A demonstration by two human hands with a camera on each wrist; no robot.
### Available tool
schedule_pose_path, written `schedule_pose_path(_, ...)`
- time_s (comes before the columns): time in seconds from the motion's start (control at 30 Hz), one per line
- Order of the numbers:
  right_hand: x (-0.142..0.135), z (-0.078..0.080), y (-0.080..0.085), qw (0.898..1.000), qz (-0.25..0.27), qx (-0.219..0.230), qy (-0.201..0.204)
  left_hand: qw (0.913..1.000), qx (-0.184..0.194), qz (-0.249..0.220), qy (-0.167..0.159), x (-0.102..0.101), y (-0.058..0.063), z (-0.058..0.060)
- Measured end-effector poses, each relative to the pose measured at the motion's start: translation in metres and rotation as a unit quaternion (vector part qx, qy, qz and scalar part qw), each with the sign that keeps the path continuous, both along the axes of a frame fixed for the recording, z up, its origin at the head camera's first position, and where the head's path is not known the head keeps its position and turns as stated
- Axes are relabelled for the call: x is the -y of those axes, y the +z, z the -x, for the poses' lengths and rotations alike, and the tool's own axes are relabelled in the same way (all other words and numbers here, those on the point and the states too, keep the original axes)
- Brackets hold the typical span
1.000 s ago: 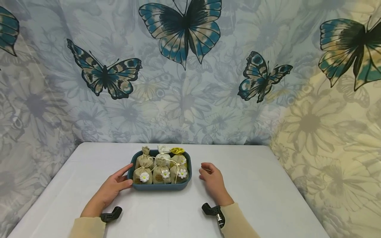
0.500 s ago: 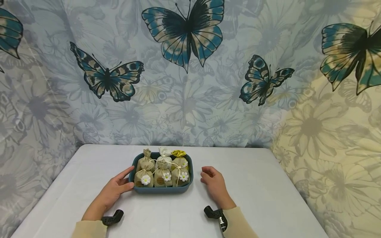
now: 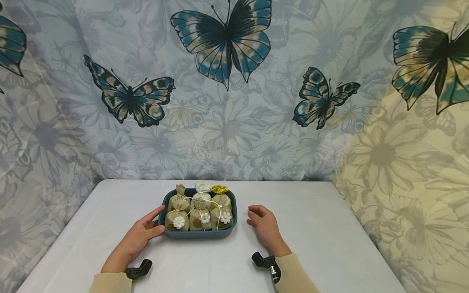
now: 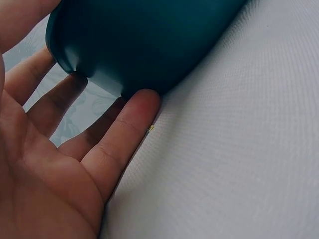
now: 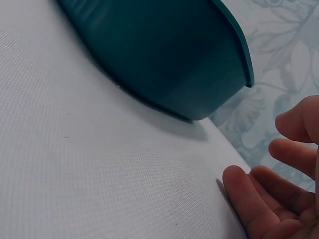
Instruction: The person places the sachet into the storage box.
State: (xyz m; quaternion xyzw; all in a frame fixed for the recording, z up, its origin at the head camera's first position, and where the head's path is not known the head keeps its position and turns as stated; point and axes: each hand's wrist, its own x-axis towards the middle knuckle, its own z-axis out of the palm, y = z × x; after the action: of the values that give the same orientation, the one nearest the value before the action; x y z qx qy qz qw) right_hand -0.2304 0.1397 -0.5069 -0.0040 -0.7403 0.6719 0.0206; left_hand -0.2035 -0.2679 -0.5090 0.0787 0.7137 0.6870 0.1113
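A dark teal rectangular bin (image 3: pixel 199 235) stands on the white table. Inside it are several small drawstring pouches (image 3: pixel 178 219), mostly beige, with white daisies on some. One pouch (image 3: pixel 202 188) at the back is white, and a yellow gathered top (image 3: pixel 220 189) shows at the back right. My left hand (image 3: pixel 138 234) touches the bin's left end with spread, fairly straight fingers; in the left wrist view a fingertip (image 4: pixel 144 102) meets its lower wall. To the right of the bin, apart from it, my right hand (image 3: pixel 265 228) rests with loosely curled fingers and holds nothing.
The white-covered table (image 3: pixel 315 236) runs back to a cloth backdrop (image 3: pixel 234 134) printed with butterflies and flowers, which also encloses the sides. Each wrist carries a black camera mount (image 3: pixel 139 268).
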Motion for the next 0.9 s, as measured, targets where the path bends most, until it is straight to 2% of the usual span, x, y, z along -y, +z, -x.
schedule_pose_path(0.03, 0.002, -0.003, 0.005, 1.000, -0.003, 0.001, 0.001, 1.0000, 0.001, 0.000, 0.000, 0.001, 0.000, 0.000)
schedule_pose_path(0.1, 0.002, -0.004, 0.003, 1.000, 0.000, 0.002, -0.002, 1.0000, 0.004, 0.002, -0.001, 0.002, -0.002, 0.001)
schedule_pose_path(0.27, 0.000, 0.004, -0.013, 1.000, 0.019, -0.001, -0.007, 0.9999, 0.011, 0.006, 0.006, 0.003, -0.005, 0.002)
schedule_pose_path(0.47, 0.009, -0.006, 0.006, 1.000, 0.017, -0.004, 0.005, 0.9997, 0.014, 0.009, 0.015, 0.006, -0.006, 0.000)
schedule_pose_path(0.53, 0.010, -0.007, 0.008, 1.000, 0.015, -0.007, 0.006, 0.9997, 0.014, 0.012, 0.015, 0.007, -0.005, 0.000)
schedule_pose_path(0.8, 0.008, 0.007, -0.017, 1.000, 0.025, -0.014, 0.001, 0.9996, 0.024, 0.013, 0.009, 0.008, -0.001, -0.001)
schedule_pose_path(0.87, 0.007, 0.008, -0.015, 1.000, 0.018, -0.008, -0.005, 0.9992, 0.024, 0.031, 0.003, 0.009, 0.004, -0.002)
schedule_pose_path(0.9, 0.006, 0.008, -0.013, 1.000, 0.006, -0.002, -0.012, 0.9983, 0.018, 0.055, 0.003, 0.008, 0.007, -0.002)
